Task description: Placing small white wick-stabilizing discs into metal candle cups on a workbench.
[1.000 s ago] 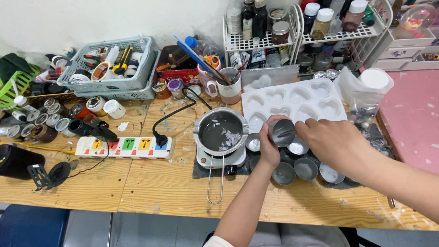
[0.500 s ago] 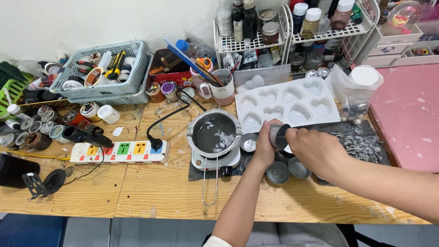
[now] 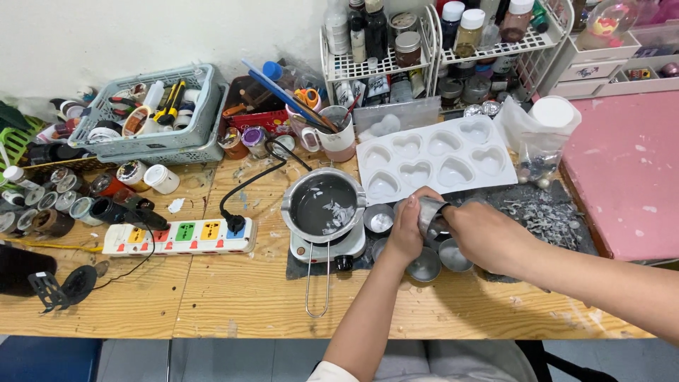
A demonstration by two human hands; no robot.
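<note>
- While the left hand (image 3: 407, 230) wraps round a small metal cup (image 3: 431, 216), gripping its side and holding it tilted just above the dark mat (image 3: 559, 212), the right hand (image 3: 488, 237) closes on the cup's far side; whether its fingers pinch the rim or something inside is hidden.
- Below the cup, more small metal cups (image 3: 426, 265) sit close together on the mat, one of them touching the next, so a slip of the held cup could knock them over or scatter them.
- Just left of the hands, a melting pot (image 3: 324, 205) rests on a small hot plate (image 3: 327, 247), its long wire handle (image 3: 316, 286) pointing toward the surface's near edge; a forearm brushing that handle could likely tip the pot and spill what is in it.
- Behind the hands lies a white heart-shaped mould tray (image 3: 438, 159), near enough that anything falling from the cup might land in it.
- Farther left, a power strip (image 3: 180, 237) with a plugged black cable (image 3: 244, 185) lies on the wooden surface (image 3: 233, 297); spilled liquid reaching it would be a hazard.
</note>
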